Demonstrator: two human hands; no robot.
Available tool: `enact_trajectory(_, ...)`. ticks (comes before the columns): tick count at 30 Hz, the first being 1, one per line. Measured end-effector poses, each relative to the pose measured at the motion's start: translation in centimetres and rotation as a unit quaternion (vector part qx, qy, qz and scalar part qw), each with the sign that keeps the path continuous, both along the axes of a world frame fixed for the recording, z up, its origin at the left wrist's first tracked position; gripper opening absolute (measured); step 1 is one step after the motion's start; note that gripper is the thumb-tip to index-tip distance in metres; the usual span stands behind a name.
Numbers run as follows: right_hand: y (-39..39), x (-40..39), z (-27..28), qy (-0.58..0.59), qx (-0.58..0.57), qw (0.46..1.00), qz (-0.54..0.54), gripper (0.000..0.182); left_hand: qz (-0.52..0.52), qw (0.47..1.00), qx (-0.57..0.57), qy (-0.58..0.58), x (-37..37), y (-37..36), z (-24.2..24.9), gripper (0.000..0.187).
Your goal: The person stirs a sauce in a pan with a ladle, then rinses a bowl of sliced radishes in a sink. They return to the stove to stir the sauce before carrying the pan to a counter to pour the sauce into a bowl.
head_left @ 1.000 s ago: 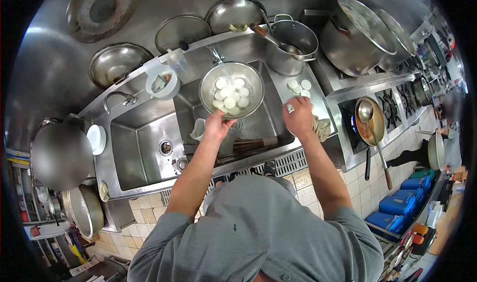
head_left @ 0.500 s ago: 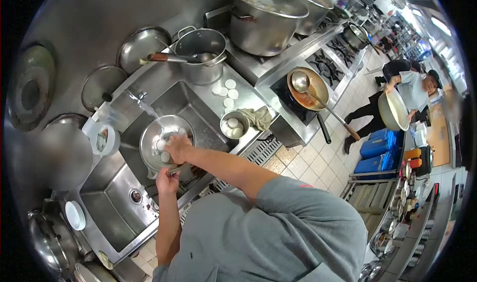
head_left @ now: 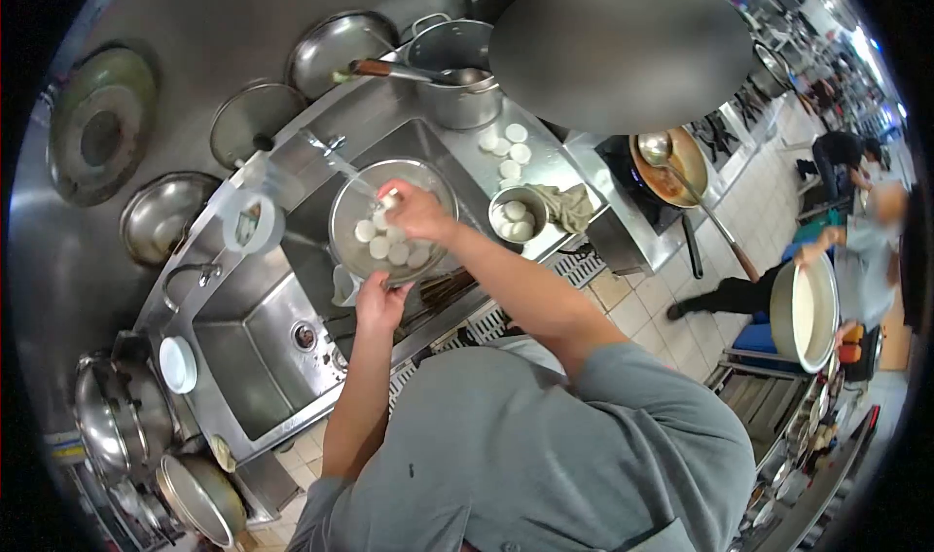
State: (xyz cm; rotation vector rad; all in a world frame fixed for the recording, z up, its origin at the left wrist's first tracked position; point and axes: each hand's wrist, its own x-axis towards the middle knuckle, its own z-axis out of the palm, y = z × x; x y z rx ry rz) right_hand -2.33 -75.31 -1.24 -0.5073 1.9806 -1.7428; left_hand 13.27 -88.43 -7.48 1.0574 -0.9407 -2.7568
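Left hand (head_left: 381, 304) pinches bowl (head_left: 344, 219) rim | right hand (head_left: 420, 212) pinches disc (head_left: 390, 200) (grip partly hidden) | technique: hold bowl level under tap (head_left: 334, 144), squeeze disc lightly

Soft light — glare at upper right, strongly curved edges, black corners.
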Motion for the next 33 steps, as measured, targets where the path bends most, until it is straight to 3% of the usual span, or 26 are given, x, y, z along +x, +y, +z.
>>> enact_trajectory(2,3.7,-0.5,0.3,0.037,-0.094,0.994,0.035,0.035,0.001,1.000,0.013,0.005,-1.7,-0.8,-0.2,0.037)
enact_trajectory(4,8.0,-0.3,1.0,0.206,-0.026,0.977,-0.047,0.038,0.008,0.999,0.034,-0.005,-3.3,-2.4,-1.8,0.038)
enact_trajectory(5,10.6,-0.9,0.2,0.290,0.124,0.945,-0.081,0.039,0.021,0.999,0.033,-0.005,-4.0,-2.8,-1.5,0.038)
enact_trajectory(6,13.1,0.0,2.4,0.208,0.198,0.953,-0.092,0.040,0.036,0.999,0.036,0.013,-4.6,-2.5,-1.2,0.039)
enact_trajectory(8,15.8,0.1,1.8,0.214,0.339,0.912,-0.081,0.036,0.059,0.997,0.036,0.030,-5.1,-2.3,-0.4,0.040)
enact_trajectory(9,16.4,0.2,1.5,0.217,0.335,0.914,-0.075,0.036,0.047,0.998,0.032,0.019,-5.4,-2.3,-0.1,0.041)
enact_trajectory(11,16.8,0.3,1.1,0.289,0.415,0.863,-0.013,0.027,0.041,0.998,0.050,0.013,-6.4,-3.1,-0.3,0.043)
enact_trajectory(12,16.1,0.4,1.8,0.290,0.414,0.863,-0.010,0.027,0.045,0.998,0.050,0.013,-6.6,-3.3,-0.3,0.043)
enact_trajectory(15,11.0,1.0,3.7,0.400,0.232,0.874,-0.152,0.014,0.045,0.998,0.034,0.030,-6.4,-3.1,-0.2,0.040)
enact_trajectory(17,6.3,-0.5,2.4,0.395,0.141,0.906,-0.064,0.022,0.019,1.000,0.007,0.012,-5.6,-3.2,-0.5,0.037)
enact_trajectory(19,1.1,-1.2,0.7,0.353,0.270,0.892,-0.078,0.033,0.010,1.000,0.000,0.004,-4.4,-2.4,-0.3,0.034)
enact_trajectory(20,-0.3,-1.7,-0.1,0.352,0.269,0.893,-0.078,0.033,0.003,1.000,-0.003,-0.003,-3.8,-2.0,-0.4,0.031)
enact_trajectory(22,-2.4,-3.0,-2.0,0.406,0.408,0.815,0.066,0.042,0.002,1.000,-0.016,-0.004,-2.7,-2.0,-0.9,0.029)
enact_trajectory(23,-3.1,-3.4,-3.1,0.407,0.406,0.815,0.068,0.042,0.000,1.000,-0.027,-0.007,-2.1,-2.2,-1.3,0.028)
enact_trajectory(25,-4.2,-3.6,-5.2,0.359,0.431,0.799,0.217,0.041,0.029,0.999,-0.022,-0.011,-0.9,-2.0,-1.6,0.028)
enact_trajectory(26,-4.3,-3.7,-5.8,0.361,0.430,0.796,0.225,0.041,0.038,0.999,-0.019,-0.012,-0.5,-2.0,-1.7,0.028)
enact_trajectory(28,-4.4,-3.5,-5.6,0.326,0.371,0.848,0.191,0.031,0.047,0.999,-0.017,-0.012,0.3,-2.2,-2.0,0.032)
enact_trajectory(33,-4.7,-3.2,-3.3,0.241,0.397,0.857,0.225,0.025,0.049,0.998,-0.045,0.016,0.7,-1.9,-1.1,0.036)
